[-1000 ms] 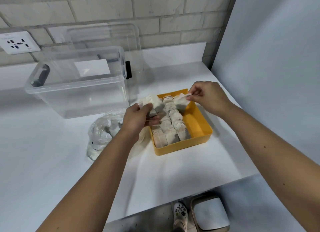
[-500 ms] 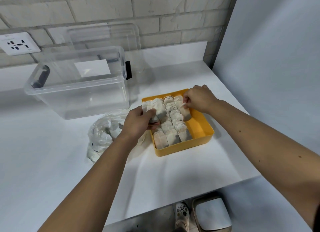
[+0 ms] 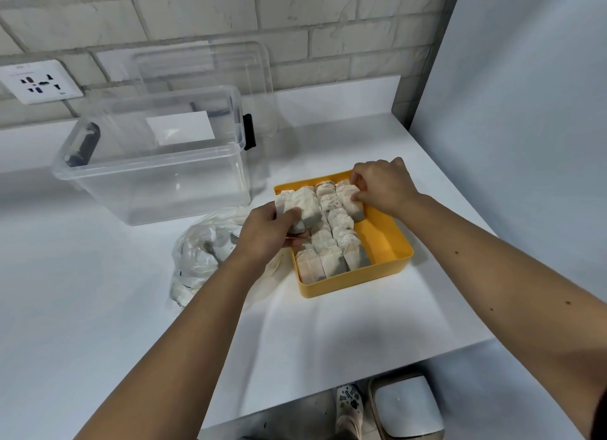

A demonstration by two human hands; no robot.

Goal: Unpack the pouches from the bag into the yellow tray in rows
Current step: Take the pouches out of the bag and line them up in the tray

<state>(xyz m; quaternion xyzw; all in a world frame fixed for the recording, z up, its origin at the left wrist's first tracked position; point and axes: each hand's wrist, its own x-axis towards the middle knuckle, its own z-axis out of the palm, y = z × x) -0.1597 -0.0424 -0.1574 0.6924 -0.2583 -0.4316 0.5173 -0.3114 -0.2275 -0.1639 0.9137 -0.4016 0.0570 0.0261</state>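
While the right hand [image 3: 382,186] pinches a pouch [image 3: 352,204] down at the far end of the yellow tray's [image 3: 391,242] third row, the left hand [image 3: 272,231] grips spare pouches [image 3: 303,206] over the tray's left edge, the bag [image 3: 203,252] just left. Next, probably: start the bare right strip.

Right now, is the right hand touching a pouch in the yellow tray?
Touching. In the head view the right hand pinches the far pouch of the rightmost row in the yellow tray, thumb and fingers on its top edge.

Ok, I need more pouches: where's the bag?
Head view: the bag lies on the table left of the yellow tray, nearer than the clear bin.
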